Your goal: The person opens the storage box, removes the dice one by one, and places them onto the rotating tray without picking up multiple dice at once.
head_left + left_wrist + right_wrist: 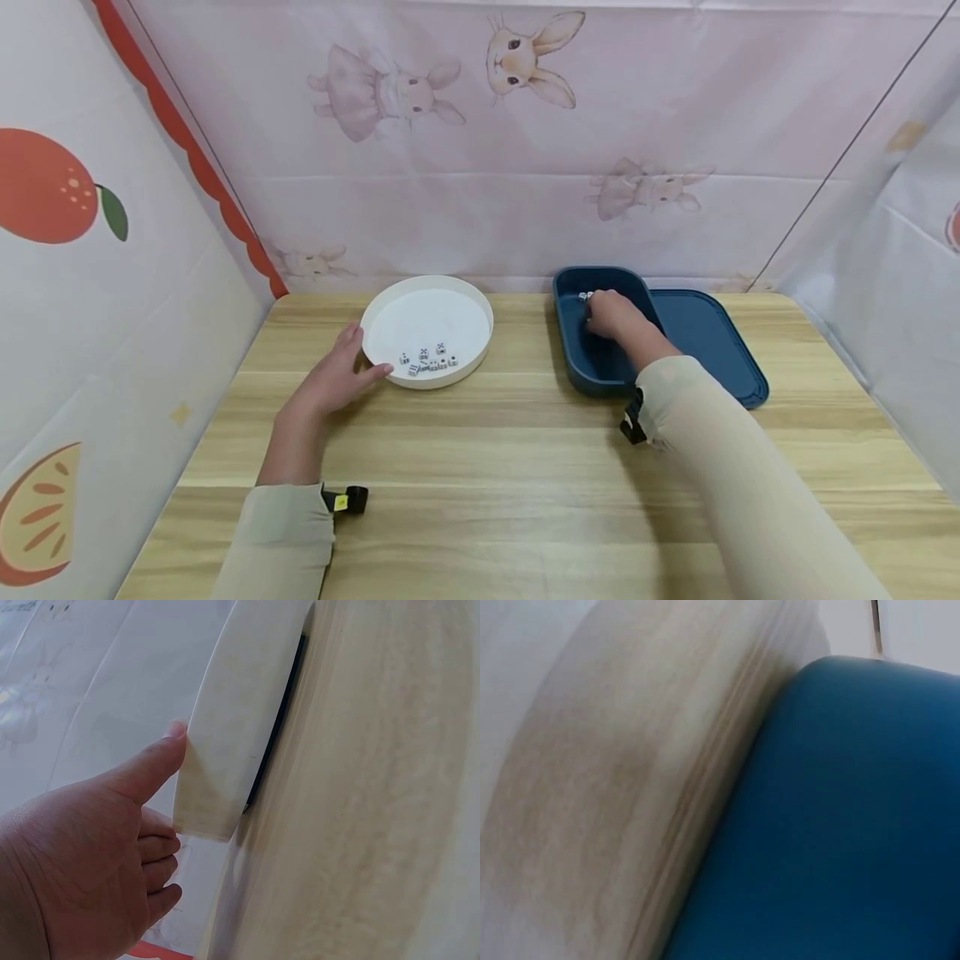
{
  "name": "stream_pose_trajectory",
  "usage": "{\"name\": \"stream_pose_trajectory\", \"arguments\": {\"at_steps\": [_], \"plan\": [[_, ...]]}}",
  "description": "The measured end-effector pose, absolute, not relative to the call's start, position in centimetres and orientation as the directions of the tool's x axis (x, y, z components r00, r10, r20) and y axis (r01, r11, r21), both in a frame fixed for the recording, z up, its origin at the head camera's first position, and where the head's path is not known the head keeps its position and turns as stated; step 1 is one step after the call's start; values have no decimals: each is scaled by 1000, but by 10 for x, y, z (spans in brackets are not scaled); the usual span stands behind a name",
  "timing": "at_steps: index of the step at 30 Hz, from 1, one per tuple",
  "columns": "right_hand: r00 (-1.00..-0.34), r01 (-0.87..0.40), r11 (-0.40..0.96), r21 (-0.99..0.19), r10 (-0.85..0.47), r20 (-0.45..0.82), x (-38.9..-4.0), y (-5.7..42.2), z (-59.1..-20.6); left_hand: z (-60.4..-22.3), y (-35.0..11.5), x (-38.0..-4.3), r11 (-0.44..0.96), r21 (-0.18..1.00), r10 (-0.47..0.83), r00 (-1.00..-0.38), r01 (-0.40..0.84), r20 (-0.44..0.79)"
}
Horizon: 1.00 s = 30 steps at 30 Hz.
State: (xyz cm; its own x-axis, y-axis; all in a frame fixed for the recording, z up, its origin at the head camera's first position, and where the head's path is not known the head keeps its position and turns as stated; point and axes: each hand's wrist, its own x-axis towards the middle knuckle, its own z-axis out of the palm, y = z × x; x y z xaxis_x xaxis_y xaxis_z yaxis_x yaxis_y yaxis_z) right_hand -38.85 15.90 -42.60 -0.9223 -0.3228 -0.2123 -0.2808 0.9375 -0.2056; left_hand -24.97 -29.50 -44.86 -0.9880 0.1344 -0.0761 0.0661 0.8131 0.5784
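Observation:
My left hand [333, 379] rests against the left side of a round white tray [427, 384], its thumb at the rim and its fingers along the outer wall. In the left wrist view the thumb of the left hand [90, 847] touches the tray's wall [232, 712]. Several white dice [423, 365] lie in the near part of the tray. My right hand [618, 321] reaches down into a dark blue rectangular box [600, 367], fingers bent. A couple of white dice [583, 297] show beside its knuckles; its fingertips are hidden. The right wrist view shows only the box's outer wall [825, 817].
A flat dark blue lid [712, 342] lies on the wooden table [480, 483], right of the box and partly behind it. A rabbit-printed sheet [487, 225] hangs along the back, with printed sheets on both sides. Each wrist carries a small black camera.

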Motion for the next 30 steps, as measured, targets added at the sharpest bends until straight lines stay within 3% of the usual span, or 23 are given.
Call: {"name": "stream_pose_trajectory", "arguments": {"at_steps": [3, 10, 18, 26, 30], "plan": [[-929, -281, 933, -226, -323, -178, -388, 161, -421, -449, -296, -251, 814, 577, 135, -988, 68, -74], [-952, -287, 869, -403, -307, 17, -378, 154, -395, -448, -298, -252, 821, 566, 138, -987, 68, -80], [-932, -363, 764, -533, -301, 203, -349, 111, -369, -449, -298, -252, 816, 572, 146, -987, 82, -67], [-885, -464, 638, -615, -366, 287, -325, 56, -379, -449, -296, -250, 814, 575, 145, -987, 81, -66], [-895, -433, 579, -691, -367, 253, -322, 35, -400, -449, -295, -250, 812, 578, 142, -988, 76, -69]]}}
